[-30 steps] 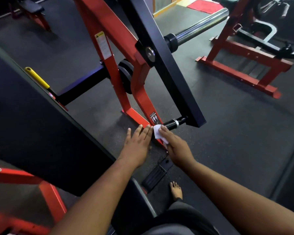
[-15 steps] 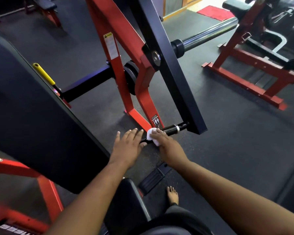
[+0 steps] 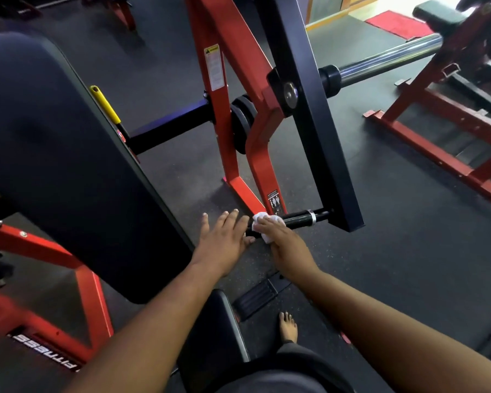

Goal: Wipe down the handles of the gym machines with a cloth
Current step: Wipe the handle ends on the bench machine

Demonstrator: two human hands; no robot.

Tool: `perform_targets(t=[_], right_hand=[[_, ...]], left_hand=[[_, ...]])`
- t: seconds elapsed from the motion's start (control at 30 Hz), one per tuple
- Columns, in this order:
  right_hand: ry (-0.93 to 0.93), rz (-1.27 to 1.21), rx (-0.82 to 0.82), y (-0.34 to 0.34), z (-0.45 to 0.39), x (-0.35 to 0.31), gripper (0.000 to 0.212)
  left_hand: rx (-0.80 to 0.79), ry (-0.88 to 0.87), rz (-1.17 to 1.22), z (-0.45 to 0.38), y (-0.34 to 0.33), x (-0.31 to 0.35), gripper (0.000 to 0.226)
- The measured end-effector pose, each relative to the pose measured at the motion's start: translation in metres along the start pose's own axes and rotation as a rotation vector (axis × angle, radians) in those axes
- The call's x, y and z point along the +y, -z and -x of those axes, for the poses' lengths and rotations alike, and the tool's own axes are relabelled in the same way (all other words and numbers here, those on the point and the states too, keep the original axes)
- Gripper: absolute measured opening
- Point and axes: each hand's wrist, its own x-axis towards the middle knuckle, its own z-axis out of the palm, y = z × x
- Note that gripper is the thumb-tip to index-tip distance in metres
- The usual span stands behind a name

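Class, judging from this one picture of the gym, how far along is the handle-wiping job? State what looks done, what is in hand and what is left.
Done: nothing can be confirmed as clean. In hand: the right hand presses the white cloth on the black handle, near its free end; the left hand lies open beside it. Left: the handle's bare stretch toward the silver band, and the yellow handle, which is untouched.

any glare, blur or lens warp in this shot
Head view: glare streaks along the chrome bar; wide-angle lens bows the dark pad at left; bright overexposed doorway top right; white cloth and black handle fairly sharp, lower corners soft.
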Motion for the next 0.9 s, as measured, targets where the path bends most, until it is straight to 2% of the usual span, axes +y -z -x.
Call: perform_targets(t=[0.07, 0.13, 0.2, 0.27, 0.37, 0.5, 0.6, 0.67, 0.77, 0.83, 0.9], right_hand=[[-0.004, -0.013, 0.018, 0.019, -0.001, 0.001, 0.037], [-0.137, 0.051, 0.124, 0.027, -0.014, 0.015, 0.036], [-0.272, 0.151, 0.048, 0.017, -0.026, 0.023, 0.041], [-0.253, 0.196, 0.01, -0.003, -0.025, 0.015, 0.046], [-0.113, 0.134, 0.084, -0.029, -0.014, -0.003, 0.043], [-0.042, -0.076, 0.076, -0.03, -0.004, -0.024, 0.05], [-0.128, -0.149, 0.238, 0.003, -0.007, -0.015, 0.04], [-0.227, -0.03, 0.304, 0.017, -0.023, 0.005, 0.032], [-0.281, 0.299, 0.037, 0.001, -0.035, 0.015, 0.035], [-0.258, 0.279, 0.017, -0.017, -0.029, 0.003, 0.041], [-0.118, 0.143, 0.081, -0.028, -0.018, -0.017, 0.044]], left_hand=[[0.001, -0.005, -0.002, 0.001, -0.001, -0.002, 0.064], [-0.001, -0.005, 0.029, 0.003, -0.003, -0.005, 0.065], [0.008, 0.001, 0.055, 0.007, -0.005, -0.006, 0.067], [0.025, 0.008, 0.043, 0.009, -0.007, -0.01, 0.067], [0.058, -0.002, 0.013, 0.011, -0.006, -0.015, 0.065], [0.078, -0.001, 0.038, 0.012, -0.003, -0.013, 0.057], [0.076, 0.013, 0.051, 0.011, -0.002, -0.009, 0.055], [0.058, 0.021, 0.053, 0.011, -0.001, -0.009, 0.056], [0.062, 0.029, 0.037, 0.014, 0.0, -0.008, 0.059], [0.068, 0.03, 0.041, 0.014, 0.001, -0.008, 0.06], [0.061, 0.016, 0.05, 0.013, 0.0, -0.01, 0.061]])
